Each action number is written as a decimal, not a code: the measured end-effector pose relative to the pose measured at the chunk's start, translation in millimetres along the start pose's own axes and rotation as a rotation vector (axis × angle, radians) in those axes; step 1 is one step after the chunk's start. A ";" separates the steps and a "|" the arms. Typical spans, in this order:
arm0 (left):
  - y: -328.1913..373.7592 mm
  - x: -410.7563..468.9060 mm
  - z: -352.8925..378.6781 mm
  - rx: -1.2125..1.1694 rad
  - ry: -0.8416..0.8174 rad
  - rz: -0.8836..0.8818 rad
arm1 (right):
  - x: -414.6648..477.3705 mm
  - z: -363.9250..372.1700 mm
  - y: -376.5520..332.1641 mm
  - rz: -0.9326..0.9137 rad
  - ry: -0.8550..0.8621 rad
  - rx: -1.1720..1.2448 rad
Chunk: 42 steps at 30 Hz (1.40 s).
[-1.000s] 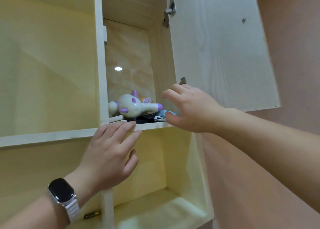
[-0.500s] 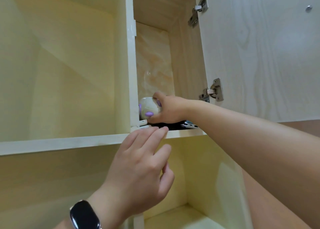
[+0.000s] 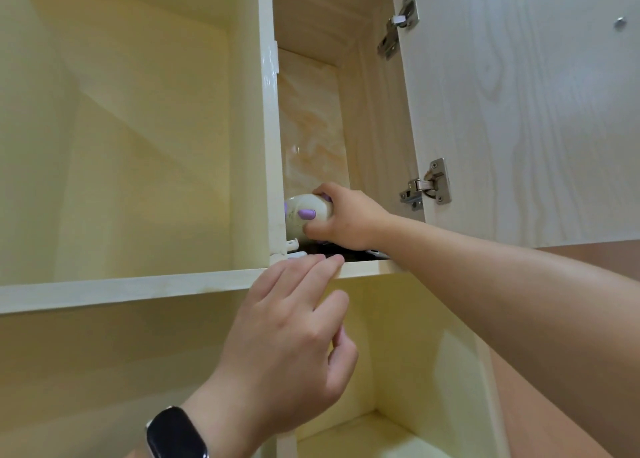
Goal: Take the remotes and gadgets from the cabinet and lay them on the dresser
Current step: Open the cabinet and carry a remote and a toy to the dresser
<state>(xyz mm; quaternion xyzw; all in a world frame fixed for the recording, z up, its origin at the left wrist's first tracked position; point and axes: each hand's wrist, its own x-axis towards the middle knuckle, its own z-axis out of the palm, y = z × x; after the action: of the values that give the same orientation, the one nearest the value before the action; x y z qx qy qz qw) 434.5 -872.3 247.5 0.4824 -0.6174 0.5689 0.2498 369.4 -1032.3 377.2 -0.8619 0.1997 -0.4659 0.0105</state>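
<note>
1. Where the upper compartment of the cabinet (image 3: pixel 377 128) is reached into, the cream gadget (image 3: pixel 303 211), rounded and marked with purple patches, is found at the compartment's front left, close against the divider. It lies above some dark gadgets (image 3: pixel 332 249) on the shelf (image 3: pixel 138 289).
2. The cream gadget is grasped by the right hand (image 3: pixel 349 220): fingers are curled over its top and the thumb is tucked beneath its near end. Whether it has been raised clear of what lies under it cannot be told.
3. Nothing is held by the left hand (image 3: pixel 294 336); its fingers are laid nearly straight on the front edge of the shelf, as if for steadying. A watch (image 3: pixel 176 433) is worn at that wrist.
4. A hard, glossy shell is suggested, probably light and hollow, so little force should be needed. The smooth curve may prove slippery, and a drop from this height could crack it.
5. Hold is best taken round the widest part of the body — as is being done — not by the purple projections, which could snap.
6. The dark gadgets appear flat and stiff. They are mostly hidden by the hand, so their number cannot be told, and they might be dragged out with the cream gadget.
7. The door (image 3: pixel 519 111) stands open at the right, its lower hinge (image 3: pixel 427 185) near the forearm, so a knock on the way out should be guarded against.
8. No dresser is in view.
</note>
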 end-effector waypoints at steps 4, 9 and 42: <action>-0.5 -0.4 -1.4 0.021 -0.004 0.012 | -15.4 -8.7 -2.0 0.014 0.116 0.104; -1.0 -0.7 -3.3 0.077 -0.044 0.018 | -43.9 -29.9 -4.4 0.028 0.273 0.323; 6.4 162.9 31.2 0.025 -0.990 -0.622 | -290.1 -118.3 104.5 0.066 0.274 1.085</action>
<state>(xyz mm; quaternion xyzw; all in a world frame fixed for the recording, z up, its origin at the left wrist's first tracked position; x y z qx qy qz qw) 369.6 -953.2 377.0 0.8523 -0.4833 0.1830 0.0812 97.9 -1005.8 190.9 -0.6579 -0.0421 -0.6091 0.4410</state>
